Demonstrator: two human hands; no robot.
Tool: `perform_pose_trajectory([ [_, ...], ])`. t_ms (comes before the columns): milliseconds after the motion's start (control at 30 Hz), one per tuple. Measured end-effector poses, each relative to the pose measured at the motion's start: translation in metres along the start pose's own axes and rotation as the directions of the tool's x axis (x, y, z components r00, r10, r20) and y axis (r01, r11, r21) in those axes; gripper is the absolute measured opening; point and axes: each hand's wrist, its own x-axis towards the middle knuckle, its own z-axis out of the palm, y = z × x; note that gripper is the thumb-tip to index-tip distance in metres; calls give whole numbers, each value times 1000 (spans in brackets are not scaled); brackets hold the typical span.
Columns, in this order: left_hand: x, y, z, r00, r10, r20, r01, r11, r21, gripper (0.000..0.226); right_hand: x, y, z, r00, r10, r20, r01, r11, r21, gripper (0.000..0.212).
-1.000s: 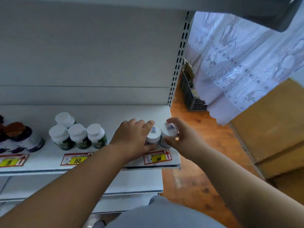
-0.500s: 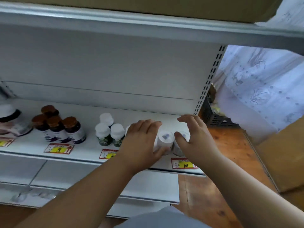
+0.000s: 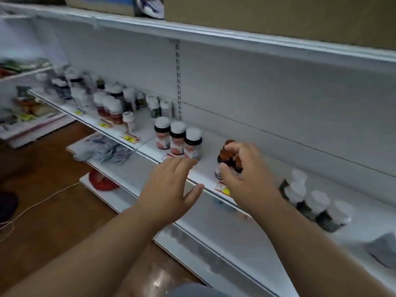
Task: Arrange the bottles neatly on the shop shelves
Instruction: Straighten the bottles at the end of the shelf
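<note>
Brown-capped bottles [image 3: 228, 156] near shelf [image 3: 205, 168] front edge: right hand [image 3: 242, 174] grips them to square up, left hand [image 3: 171, 187] hovers flat, empty.

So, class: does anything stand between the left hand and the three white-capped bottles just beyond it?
Nothing visible does. The left hand hovers open over the shelf edge, its fingertips close to the white-capped bottles. The right hand is off to the side, on the brown-capped bottles.
</note>
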Motion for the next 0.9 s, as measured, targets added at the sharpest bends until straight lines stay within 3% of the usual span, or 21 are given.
perform_pose_trajectory([
  [333, 42, -135, -3, 970, -236, -64, 235, 971, -35, 47, 120, -43, 107, 982, -102, 158, 90, 993, 82, 23],
  [567, 83, -230, -24, 942, -331, -54, 332, 943, 13, 49, 222, -78, 187, 960, -81, 267, 27, 979, 201, 21],
  [767, 106, -326, -25, 953, -301, -40, 301, 954, -3, 47, 300, -102, 273, 980, -30, 195, 12, 996, 94, 20],
  [900, 121, -393, -30, 976, -214, 49, 216, 976, -38, 45, 370, -74, 318, 988, 97, 118, -75, 981, -178, 41],
])
